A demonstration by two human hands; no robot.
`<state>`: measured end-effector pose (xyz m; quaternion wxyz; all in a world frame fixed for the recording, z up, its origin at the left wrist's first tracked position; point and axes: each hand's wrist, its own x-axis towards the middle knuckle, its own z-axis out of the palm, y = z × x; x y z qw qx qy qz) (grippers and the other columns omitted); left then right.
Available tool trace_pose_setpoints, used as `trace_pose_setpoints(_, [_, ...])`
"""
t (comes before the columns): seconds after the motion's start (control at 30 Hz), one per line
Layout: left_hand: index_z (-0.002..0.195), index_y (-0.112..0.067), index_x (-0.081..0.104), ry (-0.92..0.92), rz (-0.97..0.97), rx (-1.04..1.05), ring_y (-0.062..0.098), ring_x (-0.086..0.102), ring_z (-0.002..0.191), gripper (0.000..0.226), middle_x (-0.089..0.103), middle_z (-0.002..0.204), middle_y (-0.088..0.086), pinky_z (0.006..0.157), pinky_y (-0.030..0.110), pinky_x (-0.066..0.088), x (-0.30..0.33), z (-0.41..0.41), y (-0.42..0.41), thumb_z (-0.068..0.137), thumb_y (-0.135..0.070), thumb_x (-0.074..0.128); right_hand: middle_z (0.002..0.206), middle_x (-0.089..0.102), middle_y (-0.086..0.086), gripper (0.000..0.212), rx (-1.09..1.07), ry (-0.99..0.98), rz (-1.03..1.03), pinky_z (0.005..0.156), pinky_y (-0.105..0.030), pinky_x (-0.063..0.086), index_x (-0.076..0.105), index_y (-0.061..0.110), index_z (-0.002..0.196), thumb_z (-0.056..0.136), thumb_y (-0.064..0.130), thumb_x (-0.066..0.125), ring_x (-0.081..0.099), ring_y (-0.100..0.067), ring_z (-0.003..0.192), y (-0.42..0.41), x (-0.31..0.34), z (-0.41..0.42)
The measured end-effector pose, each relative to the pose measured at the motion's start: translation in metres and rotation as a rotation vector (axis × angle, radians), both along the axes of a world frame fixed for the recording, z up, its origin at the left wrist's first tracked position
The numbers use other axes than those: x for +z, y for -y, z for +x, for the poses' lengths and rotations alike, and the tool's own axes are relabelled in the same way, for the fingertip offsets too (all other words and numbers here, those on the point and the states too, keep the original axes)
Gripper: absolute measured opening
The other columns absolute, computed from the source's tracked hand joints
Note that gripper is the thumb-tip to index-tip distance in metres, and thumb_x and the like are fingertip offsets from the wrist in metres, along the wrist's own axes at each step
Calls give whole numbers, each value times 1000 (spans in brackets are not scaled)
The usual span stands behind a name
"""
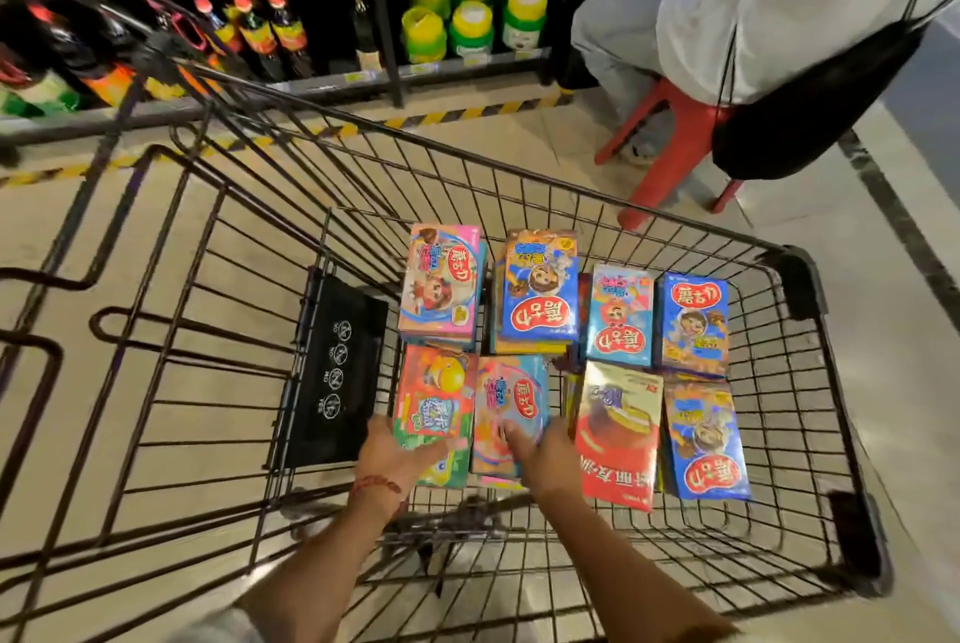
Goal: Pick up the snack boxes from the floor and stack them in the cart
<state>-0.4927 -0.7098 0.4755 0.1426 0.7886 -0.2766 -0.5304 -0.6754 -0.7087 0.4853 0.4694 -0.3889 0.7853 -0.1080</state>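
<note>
Both hands reach into the cart (613, 195). The left hand (397, 455) lies on the orange-green box (434, 398), fingers curled round its near edge. The right hand (540, 450) presses fairly straight fingers on the pink-blue box (511, 398) just beside it, among snack boxes (540, 294) stacked on the cart's floor.

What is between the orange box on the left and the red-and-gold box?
In the head view, a pink-and-blue snack box lies between the orange snack box and the red-and-gold snack box.
</note>
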Motion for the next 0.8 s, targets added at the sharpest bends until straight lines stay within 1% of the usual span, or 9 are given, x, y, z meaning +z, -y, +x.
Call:
trace_pose_setpoints(0.07, [109,-10,46,56,11,-35,24,62,94,86,64,101,5,82,34,52,-3,-1,0,47,-50,90,95,57,-5,42,21,-30,36,64,-25,36,44,6,105,91,43,57,56,-21,84,1,-6,-1])
trace_pose_setpoints(0.17, [104,-12,49,178,15,-118,22,61,87,77,64,95,2,72,28,49,0,0,0,52,-56,85,102,63,-8,47,29,-111,79,66,-29,40,46,8,107,89,51,56,62,-29,95,3,-12,3])
trace_pose_setpoints(0.27, [92,-14,51,318,-25,-205,20,60,85,73,59,92,1,64,26,46,5,3,1,49,-64,80,108,59,-8,52,115,-279,86,70,-32,44,49,10,109,87,57,51,59,-26,99,6,-8,7])
trace_pose_setpoints(0.33, [95,-13,51,344,-6,-254,20,60,88,76,56,95,1,63,27,47,9,3,2,50,-66,78,114,54,-8,54,171,-381,74,74,-32,44,47,9,113,88,58,49,55,-24,105,6,-4,7])
trace_pose_setpoints(0.4, [98,-13,50,333,-6,-295,18,62,87,78,59,97,1,61,26,48,12,2,4,50,-67,78,118,52,-8,54,191,-423,57,76,-31,44,45,9,115,89,56,50,53,-24,110,7,1,6])
trace_pose_setpoints(0.53, [108,-12,51,373,20,-380,21,63,95,83,60,107,4,68,25,50,24,2,8,52,-68,77,122,52,-10,61,161,-404,37,78,-33,46,43,7,123,88,56,52,54,-26,112,3,13,2])
trace_pose_setpoints(0.67, [110,-16,58,442,-56,-551,18,63,92,90,62,104,0,68,24,52,38,6,15,48,-80,65,135,49,-12,51,43,-401,-43,69,-34,46,46,7,120,92,49,50,57,-26,107,-11,33,-3])
trace_pose_setpoints(0.73, [111,-22,62,428,-141,-640,19,62,95,79,63,106,1,75,25,52,48,7,15,53,-75,65,134,49,-10,48,1,-426,-70,66,-32,42,44,6,125,95,43,47,56,-26,107,-22,47,-5])
trace_pose_setpoints(0.8, [114,-18,60,405,-237,-718,24,60,102,67,60,113,6,81,27,50,71,1,15,64,-62,72,125,55,-11,48,-20,-472,-118,72,-33,43,43,9,131,96,41,45,56,-27,107,-35,63,-6])
